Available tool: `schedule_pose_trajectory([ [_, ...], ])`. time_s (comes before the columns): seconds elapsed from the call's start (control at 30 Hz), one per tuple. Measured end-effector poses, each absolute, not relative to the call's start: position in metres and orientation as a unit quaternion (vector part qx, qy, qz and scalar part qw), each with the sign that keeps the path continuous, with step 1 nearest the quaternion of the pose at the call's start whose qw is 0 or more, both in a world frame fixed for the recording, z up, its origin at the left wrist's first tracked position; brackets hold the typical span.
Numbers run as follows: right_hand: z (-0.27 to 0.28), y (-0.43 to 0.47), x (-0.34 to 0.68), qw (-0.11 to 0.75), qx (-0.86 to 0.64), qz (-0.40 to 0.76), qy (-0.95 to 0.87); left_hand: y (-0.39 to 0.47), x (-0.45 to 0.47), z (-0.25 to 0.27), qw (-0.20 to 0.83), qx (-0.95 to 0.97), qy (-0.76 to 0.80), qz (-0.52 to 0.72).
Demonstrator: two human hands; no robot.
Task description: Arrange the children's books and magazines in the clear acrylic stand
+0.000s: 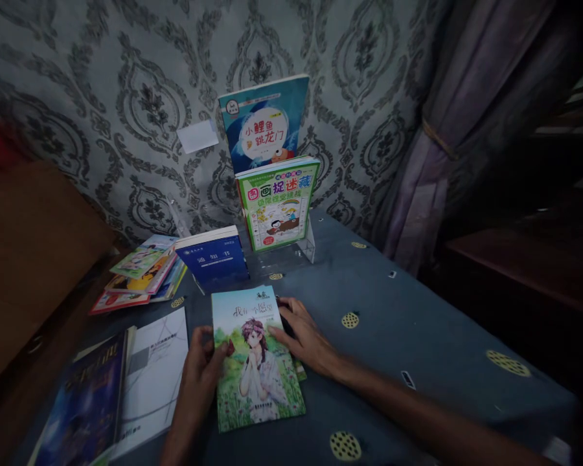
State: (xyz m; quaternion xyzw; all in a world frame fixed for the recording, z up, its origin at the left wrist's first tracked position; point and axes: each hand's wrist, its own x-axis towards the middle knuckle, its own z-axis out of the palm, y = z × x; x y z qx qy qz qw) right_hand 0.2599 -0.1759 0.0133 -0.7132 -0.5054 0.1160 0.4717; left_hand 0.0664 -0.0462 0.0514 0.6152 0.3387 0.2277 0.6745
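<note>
A light-blue and green paperback book, with a drawn girl on its cover, faces up low in front of me. My left hand is closed on its left edge, thumb on the cover. At the upper right edge, my right hand grips the same book, its thumb also on the cover. Another edge peeks out beneath it at the lower right; whether that is a second book I cannot tell. Just beyond stands a dark-blue book. It leans in a clear acrylic stand.
A green picture book stands in the rack before a taller teal book. Several thin books are stacked at left. Nearer lie a white book and a dark glossy book. A purple curtain hangs at right.
</note>
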Motion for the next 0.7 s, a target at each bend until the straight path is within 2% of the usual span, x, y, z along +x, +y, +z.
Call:
schedule_pose_trajectory([
  [0.07, 0.018, -0.175, 0.263, 0.516, -0.678, 0.144, -0.503, -0.045, 0.067, 0.056, 0.692, 0.595, 0.331, 0.241],
  [0.17, 0.036, -0.174, 0.267, 0.602, -0.574, 0.259, -0.491, -0.044, 0.071, 0.072, 0.68, 0.605, 0.309, 0.275],
  [0.27, 0.057, -0.173, 0.273, 0.648, -0.531, 0.231, -0.495, -0.044, 0.078, 0.091, 0.641, 0.65, 0.268, 0.309],
  [0.4, 0.065, -0.178, 0.279, 0.62, -0.564, 0.111, -0.534, -0.044, 0.084, 0.092, 0.593, 0.707, 0.211, 0.323],
  [0.53, 0.056, -0.185, 0.281, 0.595, -0.581, 0.13, -0.54, -0.037, 0.079, 0.083, 0.543, 0.754, 0.223, 0.294],
  [0.7, 0.051, -0.185, 0.284, 0.599, -0.598, 0.165, -0.507, -0.021, 0.078, 0.094, 0.415, 0.837, 0.225, 0.279],
])
